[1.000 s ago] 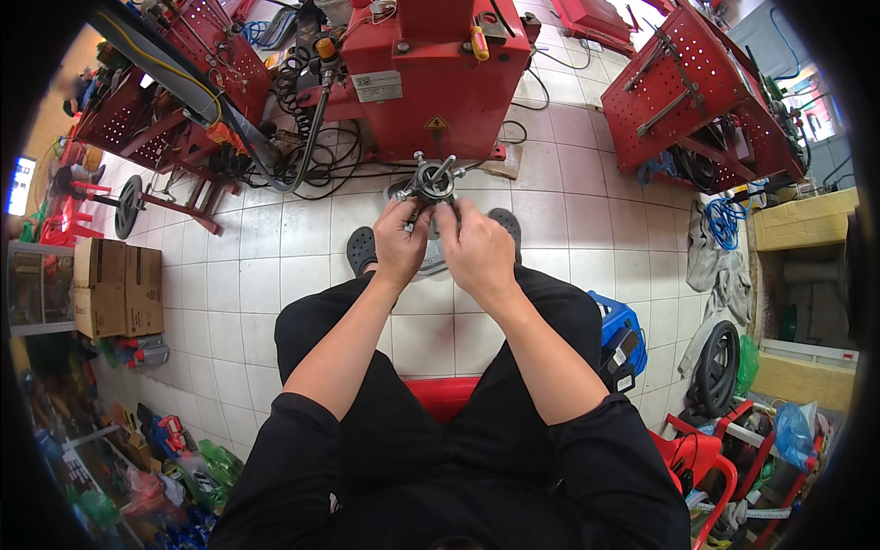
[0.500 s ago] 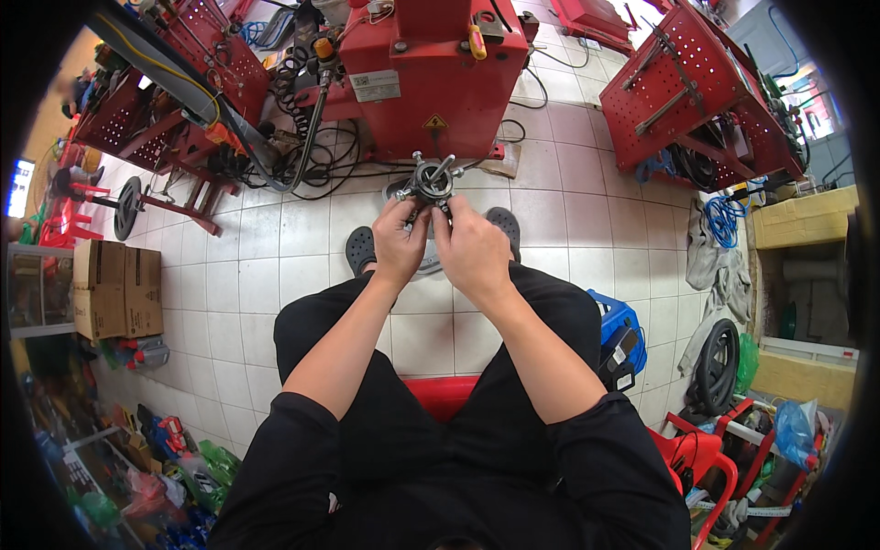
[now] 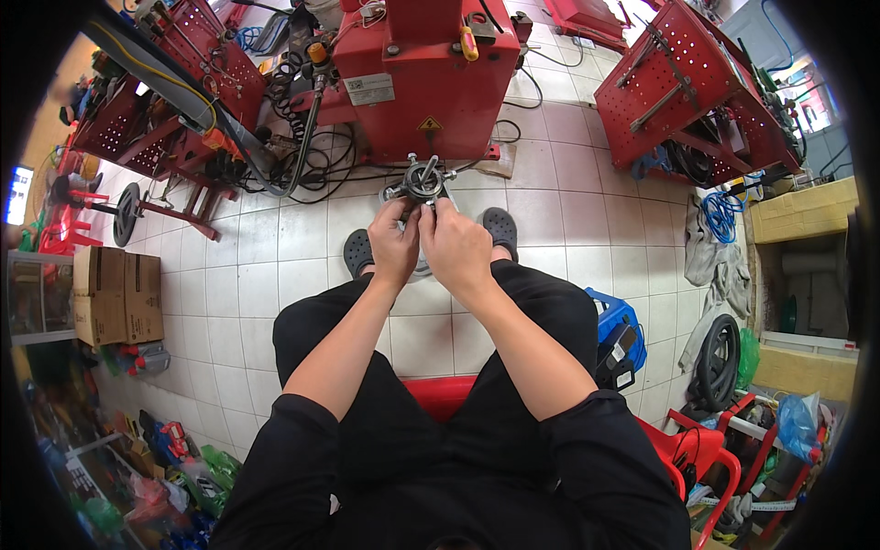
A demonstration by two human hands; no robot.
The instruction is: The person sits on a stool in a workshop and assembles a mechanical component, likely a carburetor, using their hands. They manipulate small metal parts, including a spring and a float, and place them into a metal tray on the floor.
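Observation:
I sit on a red stool [image 3: 445,396] with both hands raised in front of me over the tiled floor. A small grey metal part [image 3: 423,183] with a round body and short arms sticking out is held between them. My left hand [image 3: 395,246] grips its lower left side. My right hand [image 3: 456,249] pinches its lower right side with the fingertips. The two hands touch each other under the part. My dark clogs [image 3: 500,229] rest on the floor below.
A big red machine [image 3: 426,73] stands straight ahead with black hoses and cables [image 3: 307,160] at its foot. Red pegboard racks [image 3: 687,87] stand right and left. Cardboard boxes [image 3: 110,293] sit at left; a blue box [image 3: 619,335] and a black tyre [image 3: 720,362] at right.
Both hands have shifted slightly on the metal part, which has turned a little between the fingers. Everything else is as before.

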